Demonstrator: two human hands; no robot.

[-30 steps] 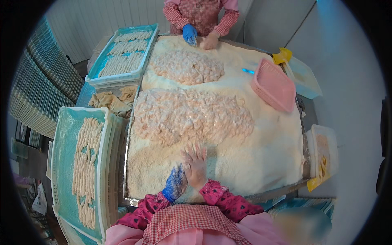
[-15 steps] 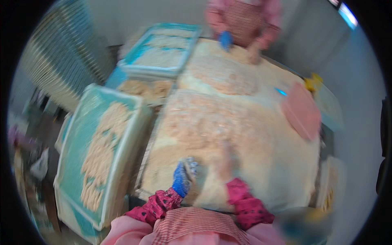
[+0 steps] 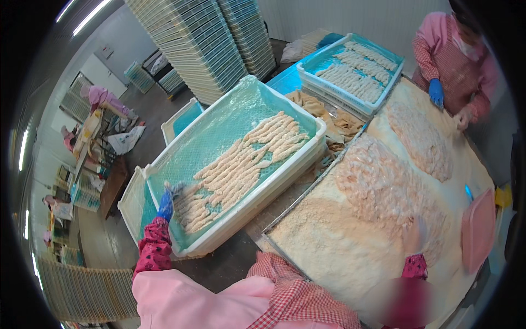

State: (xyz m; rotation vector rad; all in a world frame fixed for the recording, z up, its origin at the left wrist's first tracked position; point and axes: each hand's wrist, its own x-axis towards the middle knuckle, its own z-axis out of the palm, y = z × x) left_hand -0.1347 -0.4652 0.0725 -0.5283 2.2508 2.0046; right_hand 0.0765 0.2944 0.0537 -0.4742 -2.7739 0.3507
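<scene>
My left hand point(image 3: 166, 204), in a floury blue glove, reaches into the left end of a white tray point(image 3: 320, 131) lined with teal mesh, beside rows of floured, pale strips point(image 3: 235, 175). Its fingertips blur into the strips; whether they hold one is unclear. My bare right hand point(image 3: 412, 237) is at the near edge of a glistening pale pink, lumpy mound point(image 3: 372, 181) on the flour-covered work surface point(image 3: 307, 241); its fingers are indistinct.
A co-worker point(image 3: 449, 66) has gloved and bare hands at the far side, near a second mound point(image 3: 416, 140). Another strip-filled tray point(image 3: 350, 74), tall stacked trays point(image 3: 203, 44), crumpled cloths point(image 3: 345, 126) and a pink basket point(image 3: 476, 230) surround me. More workers point(image 3: 98, 98) are far left.
The view has swung left. My hands have parted: the left went from the flour into the tray, the right moved forward onto the near mound.
</scene>
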